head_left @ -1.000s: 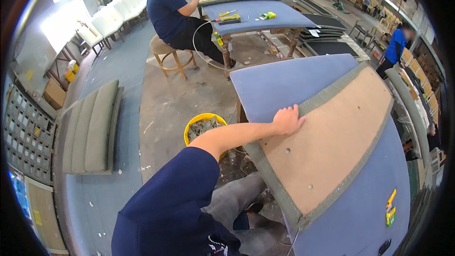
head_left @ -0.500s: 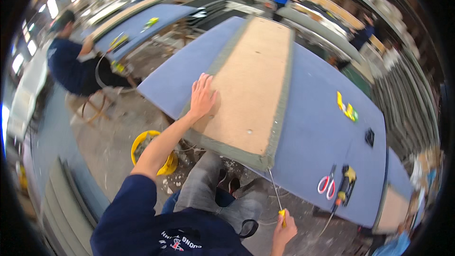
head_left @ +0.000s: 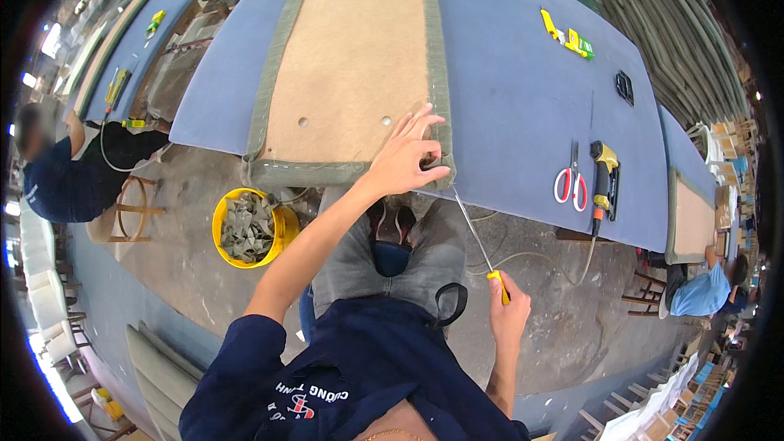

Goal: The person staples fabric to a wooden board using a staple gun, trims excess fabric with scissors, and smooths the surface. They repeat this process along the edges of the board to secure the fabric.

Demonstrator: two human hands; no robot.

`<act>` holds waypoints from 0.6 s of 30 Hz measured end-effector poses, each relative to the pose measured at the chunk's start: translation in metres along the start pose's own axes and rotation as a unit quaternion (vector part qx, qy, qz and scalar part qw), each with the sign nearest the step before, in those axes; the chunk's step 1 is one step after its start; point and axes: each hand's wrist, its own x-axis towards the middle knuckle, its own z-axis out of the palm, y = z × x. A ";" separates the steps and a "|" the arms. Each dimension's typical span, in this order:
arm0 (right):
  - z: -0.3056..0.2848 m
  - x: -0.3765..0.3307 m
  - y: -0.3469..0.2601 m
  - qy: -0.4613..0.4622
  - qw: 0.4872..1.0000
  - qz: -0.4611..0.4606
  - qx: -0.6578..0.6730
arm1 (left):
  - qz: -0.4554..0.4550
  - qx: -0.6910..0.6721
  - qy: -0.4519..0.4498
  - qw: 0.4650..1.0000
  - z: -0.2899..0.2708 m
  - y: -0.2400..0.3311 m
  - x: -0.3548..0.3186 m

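Observation:
Before me lies a long wooden panel point(head_left: 351, 57) with grey-green fabric point(head_left: 306, 173) folded round its edges. My left hand point(head_left: 404, 155) rests on its near right corner, fingers spread over the wood and thumb against the folded fabric. In my right hand point(head_left: 508, 306), held low and right of my lap, is a screwdriver point(head_left: 476, 233) with a yellow handle and long thin metal shaft. Its tip reaches the fabric at that corner; whether it has gone into the fabric cannot be made out.
The panel lies on a blue-covered table point(head_left: 523, 98). To its right are red-handled scissors point(head_left: 572, 184), a staple gun point(head_left: 604, 175) with a hose, a yellow cutter point(head_left: 548, 23) and a black object point(head_left: 624, 88). A yellow bucket point(head_left: 286, 229) of scraps stands left. A person point(head_left: 61, 167) sits far left.
My left hand has slid from the panel's left side to its near right corner. The view has tilted down; the screwdriver stays in my right hand, its tip still at the corner.

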 end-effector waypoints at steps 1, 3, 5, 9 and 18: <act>0.001 -0.001 0.000 -0.002 1.000 0.004 0.003 | 0.001 -0.008 -0.002 1.000 0.001 -0.001 0.000; -0.002 0.000 -0.007 -0.013 1.000 0.020 -0.001 | -0.001 -0.017 -0.014 1.000 0.001 -0.002 0.001; -0.002 0.001 -0.009 -0.013 1.000 0.019 -0.010 | -0.001 -0.027 -0.020 0.999 0.001 -0.004 0.001; -0.002 0.005 -0.013 0.002 1.000 -0.007 -0.025 | -0.002 -0.046 -0.016 0.999 0.000 -0.002 0.000; 0.025 0.016 0.041 -0.095 0.991 -0.003 0.097 | -0.008 -0.049 -0.002 0.999 0.002 -0.001 0.001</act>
